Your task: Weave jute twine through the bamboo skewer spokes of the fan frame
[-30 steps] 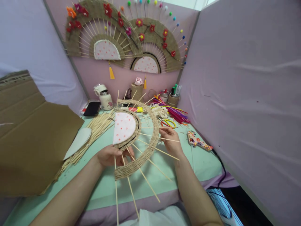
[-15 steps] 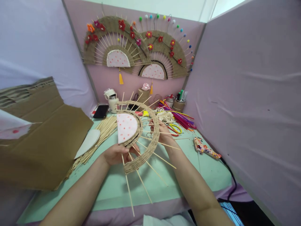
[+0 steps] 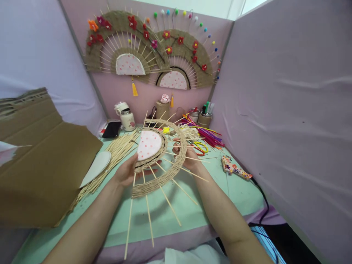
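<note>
Nearest, the long ends of the spokes [image 3: 171, 207] reach past the outer band [image 3: 152, 186] of the fan [image 3: 164, 146], which is held up over the table [image 3: 239, 201] with its straight edge to the left. The left hand [image 3: 128, 172] is clamped on the lower end of the inner band; the right hand [image 3: 192, 153] is behind the outer band, and I cannot tell whether its fingers close on it. Spokes, both bands and the dotted panel [image 3: 150, 144] are in place, so the frame looks done. Beyond lie the glue gun [image 3: 233, 168], loose sticks [image 3: 122, 146] and pipe cleaners [image 3: 207, 135]. Farthest, the wall fans [image 3: 118, 27] carry flowers [image 3: 132, 22] and tassels [image 3: 134, 88]; the held one shows neither, so decoration seems to be what is left.
</note>
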Motion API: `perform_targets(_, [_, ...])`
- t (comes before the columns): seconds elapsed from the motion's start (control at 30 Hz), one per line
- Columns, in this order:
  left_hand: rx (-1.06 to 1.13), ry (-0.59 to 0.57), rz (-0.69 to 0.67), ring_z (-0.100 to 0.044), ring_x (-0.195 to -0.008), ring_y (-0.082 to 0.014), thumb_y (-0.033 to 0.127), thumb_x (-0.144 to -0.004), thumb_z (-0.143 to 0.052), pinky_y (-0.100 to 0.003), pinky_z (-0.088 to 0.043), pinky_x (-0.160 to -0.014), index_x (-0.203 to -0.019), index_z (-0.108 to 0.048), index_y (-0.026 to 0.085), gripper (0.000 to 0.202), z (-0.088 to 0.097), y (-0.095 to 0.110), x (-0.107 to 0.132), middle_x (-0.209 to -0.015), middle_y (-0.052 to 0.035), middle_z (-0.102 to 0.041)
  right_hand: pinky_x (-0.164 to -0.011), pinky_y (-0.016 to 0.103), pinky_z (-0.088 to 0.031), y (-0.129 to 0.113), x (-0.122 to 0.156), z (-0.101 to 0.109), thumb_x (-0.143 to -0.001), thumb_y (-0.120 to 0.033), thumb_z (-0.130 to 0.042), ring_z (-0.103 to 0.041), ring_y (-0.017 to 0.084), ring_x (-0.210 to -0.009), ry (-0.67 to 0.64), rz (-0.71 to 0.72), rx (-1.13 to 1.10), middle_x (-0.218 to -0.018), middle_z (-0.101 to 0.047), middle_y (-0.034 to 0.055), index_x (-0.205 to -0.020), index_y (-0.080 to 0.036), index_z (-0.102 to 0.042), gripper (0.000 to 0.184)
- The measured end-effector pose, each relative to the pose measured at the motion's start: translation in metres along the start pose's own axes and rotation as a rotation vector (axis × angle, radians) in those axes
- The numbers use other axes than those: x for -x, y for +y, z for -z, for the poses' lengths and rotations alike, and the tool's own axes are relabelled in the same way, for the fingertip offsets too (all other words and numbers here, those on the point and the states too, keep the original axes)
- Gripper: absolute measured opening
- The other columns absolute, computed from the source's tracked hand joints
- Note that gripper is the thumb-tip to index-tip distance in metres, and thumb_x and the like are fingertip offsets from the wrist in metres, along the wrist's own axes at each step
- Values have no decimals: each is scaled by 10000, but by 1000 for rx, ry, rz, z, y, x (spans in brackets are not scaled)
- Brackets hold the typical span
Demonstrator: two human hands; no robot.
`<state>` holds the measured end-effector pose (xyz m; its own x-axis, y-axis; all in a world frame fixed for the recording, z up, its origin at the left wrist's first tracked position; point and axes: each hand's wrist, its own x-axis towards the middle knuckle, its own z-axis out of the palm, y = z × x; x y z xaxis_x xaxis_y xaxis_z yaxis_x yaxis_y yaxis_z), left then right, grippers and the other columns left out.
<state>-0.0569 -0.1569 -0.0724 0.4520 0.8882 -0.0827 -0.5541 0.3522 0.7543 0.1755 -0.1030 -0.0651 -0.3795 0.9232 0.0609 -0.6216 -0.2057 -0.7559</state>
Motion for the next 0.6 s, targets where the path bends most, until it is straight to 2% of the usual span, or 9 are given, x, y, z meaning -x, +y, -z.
perform_targets(0.07, [76, 105, 53, -602, -1071, -365, 367, -848, -542, -510, -506, -873, -1407, -343, 85, 657, -1, -1, -3, -1140, -217, -651, -387, 190, -297, 4, -1, 0, -633, -190, -656, -381, 82, -461, 2, 40, 100, -538, -439, -67, -900, -205, -608, 272])
perform_targets(0.13, [97, 223, 107, -655, -979, -332, 270, -880, -492, -428, -573, -762, -1391, -354, 41, 577, -5, -2, -7, -1049, -220, -686, -389, 191, -282, 8, -1, 0, -633, -222, -673, -377, 79, -456, 15, 60, 200, -539, -436, -69, -899, -206, -613, 273])
perform_targets(0.27, [92, 381, 123, -706, -808, -282, 144, -881, -447, -268, -586, -500, -1372, -371, 15, 513, -12, 3, -9, -936, -205, -717, -407, 200, -281, 11, -2, 4, -638, -284, -671, -368, 68, -431, 175, 115, 389, -557, -493, -65, -874, -197, -593, 263])
perform_targets(0.4, [98, 429, 61, -712, -725, -270, 106, -875, -420, -251, -568, -423, -1370, -384, 42, 501, -13, 14, -6, -894, -181, -728, -444, 215, -307, 5, -6, 12, -651, -355, -664, -428, 91, -474, 335, 263, 604, -590, -558, -33, -840, -179, -598, 266])
perform_targets(0.6, [31, 444, 19, -711, -699, -274, 80, -855, -430, -270, -581, -447, -1336, -437, 22, 484, -13, 21, -3, -873, -185, -729, -519, 239, -349, -7, -2, 18, -673, -428, -672, -438, 106, -524, 529, 535, 837, -567, -536, -19, -670, -159, -603, 277])
